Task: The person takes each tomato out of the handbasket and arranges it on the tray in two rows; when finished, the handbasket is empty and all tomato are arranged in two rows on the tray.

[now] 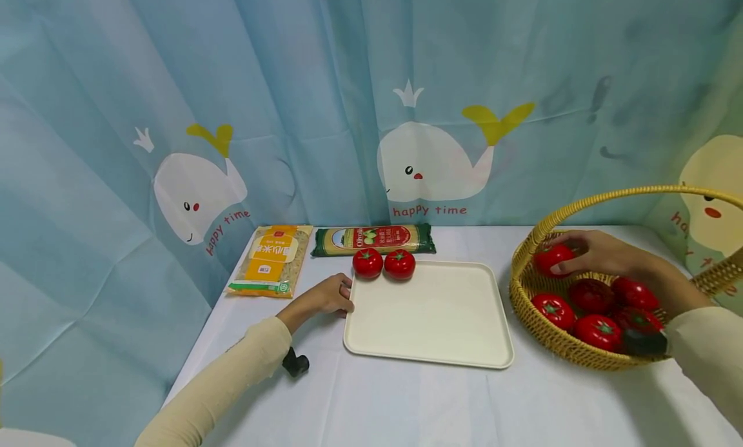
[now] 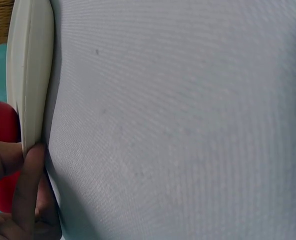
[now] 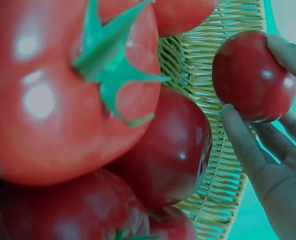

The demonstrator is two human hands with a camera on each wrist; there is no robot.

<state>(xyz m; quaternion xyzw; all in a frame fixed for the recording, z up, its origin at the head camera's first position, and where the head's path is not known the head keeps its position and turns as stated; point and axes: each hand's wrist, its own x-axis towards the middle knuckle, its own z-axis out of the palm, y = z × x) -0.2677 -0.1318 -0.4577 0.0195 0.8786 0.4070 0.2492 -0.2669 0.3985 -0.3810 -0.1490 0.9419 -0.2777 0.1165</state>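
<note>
My left hand pinches the left rim of a cream rectangular tray. In the left wrist view a finger and thumb meet at the tray's edge. Two red tomatoes, a left one and a right one, sit side by side at the tray's back left corner. At the right, my right hand holds a tomato between thumb and fingers, inside the back left part of a wicker basket. Several more tomatoes lie in the basket, below and beside that hand.
The basket's tall handle arches over my right hand. A yellow grain packet lies at the back left. Behind the tray is a pasta packet. A curtain closes off the table's back edge.
</note>
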